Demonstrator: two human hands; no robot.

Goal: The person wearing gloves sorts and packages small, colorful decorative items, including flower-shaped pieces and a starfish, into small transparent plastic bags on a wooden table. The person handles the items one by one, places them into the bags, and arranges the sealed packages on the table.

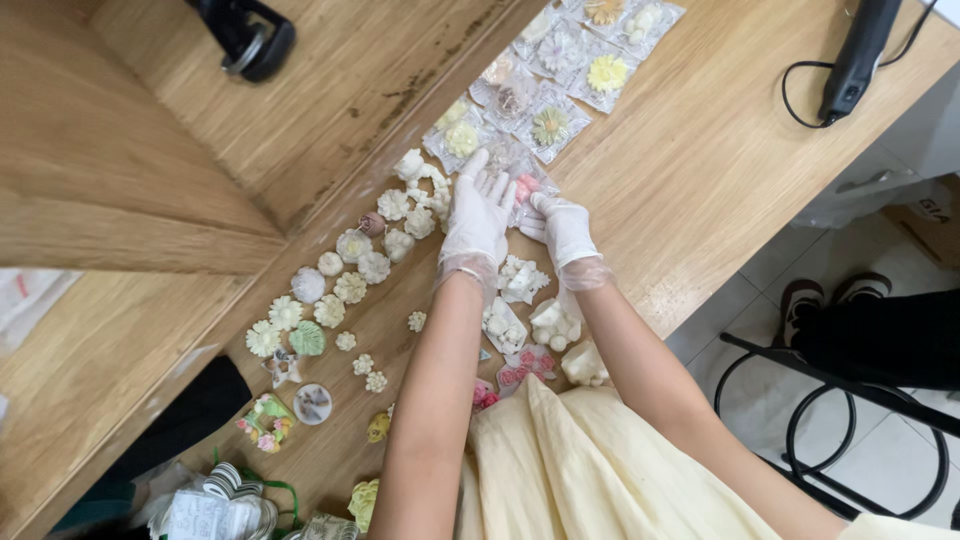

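- Wrapped soap flower, pink in a clear packet, lies on the wooden table between both gloved hands.
- Left hand rests flat, fingers spread, over the packet's edge.
- Right hand pinches the packet's other side, forearm angled inward.
- Unwrapped pale flowers lie just left.

A light wooden surface with a clear grain runs across the view, lit evenly and softly, with no hard shadows. On its far side a raised wooden ledge of the same tone climbs in a step, its edge marked by dark stains along the seam. Below the near edge the floor is laid with pale tiles and thin grey joints. A black metal chair frame with curved tubing stands on those tiles. A white cabinet front with a handle shows beside the surface's corner, next to a brown cardboard box.
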